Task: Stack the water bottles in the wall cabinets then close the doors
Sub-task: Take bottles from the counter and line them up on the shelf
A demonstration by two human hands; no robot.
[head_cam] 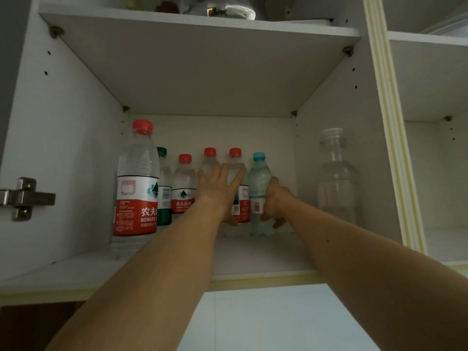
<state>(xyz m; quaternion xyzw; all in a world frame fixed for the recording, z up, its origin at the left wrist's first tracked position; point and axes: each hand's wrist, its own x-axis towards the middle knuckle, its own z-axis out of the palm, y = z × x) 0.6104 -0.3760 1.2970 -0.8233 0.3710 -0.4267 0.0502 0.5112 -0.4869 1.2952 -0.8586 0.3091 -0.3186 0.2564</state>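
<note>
Several water bottles stand upright on the lower shelf of the open wall cabinet. A large red-capped bottle is at the front left, with a green-capped bottle behind it. Along the back wall stand a short red-capped bottle, two more red-capped bottles and a blue-capped bottle. My left hand lies with straight fingers against the two red-capped bottles. My right hand grips the blue-capped bottle around its middle.
A clear empty bottle with a clear cap stands at the right of the same shelf. A metal door hinge sticks out on the left wall. The upper shelf holds a glass item. Another open compartment lies to the right.
</note>
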